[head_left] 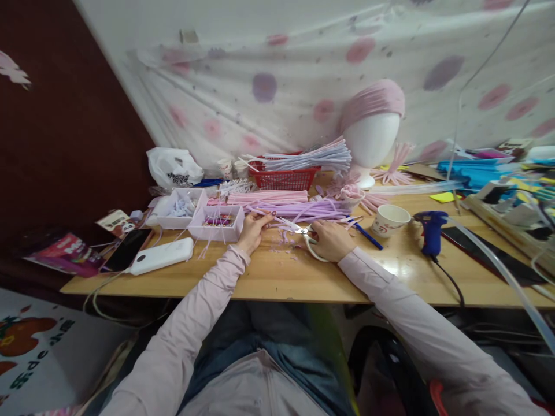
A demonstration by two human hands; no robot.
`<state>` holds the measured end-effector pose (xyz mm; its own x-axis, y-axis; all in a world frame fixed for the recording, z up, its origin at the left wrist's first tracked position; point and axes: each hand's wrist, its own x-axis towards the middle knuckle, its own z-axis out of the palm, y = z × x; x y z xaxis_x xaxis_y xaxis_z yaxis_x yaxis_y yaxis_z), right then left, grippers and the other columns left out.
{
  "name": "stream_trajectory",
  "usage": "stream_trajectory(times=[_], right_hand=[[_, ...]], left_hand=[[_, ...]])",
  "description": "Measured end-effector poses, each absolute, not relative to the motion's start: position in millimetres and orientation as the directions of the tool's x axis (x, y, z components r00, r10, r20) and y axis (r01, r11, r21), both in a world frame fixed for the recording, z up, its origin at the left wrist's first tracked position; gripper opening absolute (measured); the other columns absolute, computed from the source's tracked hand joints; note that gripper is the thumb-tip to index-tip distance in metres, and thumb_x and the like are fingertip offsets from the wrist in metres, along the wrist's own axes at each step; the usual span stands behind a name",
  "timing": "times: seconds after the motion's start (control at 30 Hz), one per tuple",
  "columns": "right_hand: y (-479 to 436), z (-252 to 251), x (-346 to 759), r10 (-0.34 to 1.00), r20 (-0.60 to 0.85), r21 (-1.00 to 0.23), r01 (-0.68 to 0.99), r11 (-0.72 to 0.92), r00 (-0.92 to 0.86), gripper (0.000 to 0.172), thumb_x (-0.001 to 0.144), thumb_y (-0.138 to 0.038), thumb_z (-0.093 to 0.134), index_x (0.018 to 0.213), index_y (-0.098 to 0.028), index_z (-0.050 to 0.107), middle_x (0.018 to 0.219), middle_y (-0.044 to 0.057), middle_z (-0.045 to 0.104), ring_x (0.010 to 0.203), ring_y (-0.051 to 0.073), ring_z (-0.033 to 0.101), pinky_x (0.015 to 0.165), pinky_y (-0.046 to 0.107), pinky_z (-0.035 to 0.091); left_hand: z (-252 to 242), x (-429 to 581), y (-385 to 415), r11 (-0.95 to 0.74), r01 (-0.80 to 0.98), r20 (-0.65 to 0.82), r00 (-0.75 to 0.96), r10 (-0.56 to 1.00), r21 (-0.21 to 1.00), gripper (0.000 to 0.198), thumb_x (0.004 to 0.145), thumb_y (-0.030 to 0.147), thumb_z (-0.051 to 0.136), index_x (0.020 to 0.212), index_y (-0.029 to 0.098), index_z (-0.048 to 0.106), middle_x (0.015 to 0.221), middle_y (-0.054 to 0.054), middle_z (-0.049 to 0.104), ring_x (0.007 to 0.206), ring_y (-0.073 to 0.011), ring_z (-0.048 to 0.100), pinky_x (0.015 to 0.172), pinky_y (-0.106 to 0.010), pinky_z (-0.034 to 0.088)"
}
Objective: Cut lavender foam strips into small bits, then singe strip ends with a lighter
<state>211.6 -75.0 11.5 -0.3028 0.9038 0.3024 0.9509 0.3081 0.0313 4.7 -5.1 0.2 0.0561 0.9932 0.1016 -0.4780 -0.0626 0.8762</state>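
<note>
My right hand (332,240) is closed round the white handles of a pair of scissors (303,233), whose blades point left over the wooden table (269,277). My left hand (255,229) pinches lilac pipe cleaners (303,209) pulled from a long loose bundle that lies across the table just behind both hands. Small lilac offcuts (284,245) lie scattered between my hands.
A red basket (284,176) of white pipe cleaners stands behind, next to a foam head (373,136) with a pink band. Two white trays (197,214), a power bank (161,255) and a phone (128,248) lie at the left; a paper cup (388,219), a blue pen and a blue glue gun (431,231) at the right.
</note>
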Motion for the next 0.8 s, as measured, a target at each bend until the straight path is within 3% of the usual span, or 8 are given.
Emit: stream_trajectory(times=[0.5,0.8], right_hand=[[-79.7,16.6,209.4,0.927,0.262,0.035,0.963,0.269,-0.269,0.027,0.076,-0.041,0.051,0.074,-0.016,0.062,0.072,0.010,0.065,0.061,0.018,0.056,0.055,0.028,0.024],[-80.4,20.9,208.2,0.933,0.257,0.049,0.968,0.246,-0.251,0.036,0.078,-0.048,0.048,0.070,-0.017,0.065,0.066,0.010,0.065,0.060,0.018,0.057,0.053,0.027,0.024]], left_hand=[[-2.0,3.0,-2.5,-0.024,-0.516,0.080,0.085,0.993,0.857,0.025,0.049,0.015,0.080,0.064,0.014,0.060,0.062,0.003,0.061,0.051,-0.0036,0.049,0.047,-0.017,0.036],[-2.7,2.5,-0.9,-0.015,-0.538,0.074,0.089,0.993,0.843,0.025,0.050,0.015,0.079,0.064,0.014,0.058,0.060,0.004,0.060,0.048,-0.0026,0.047,0.047,-0.016,0.035]])
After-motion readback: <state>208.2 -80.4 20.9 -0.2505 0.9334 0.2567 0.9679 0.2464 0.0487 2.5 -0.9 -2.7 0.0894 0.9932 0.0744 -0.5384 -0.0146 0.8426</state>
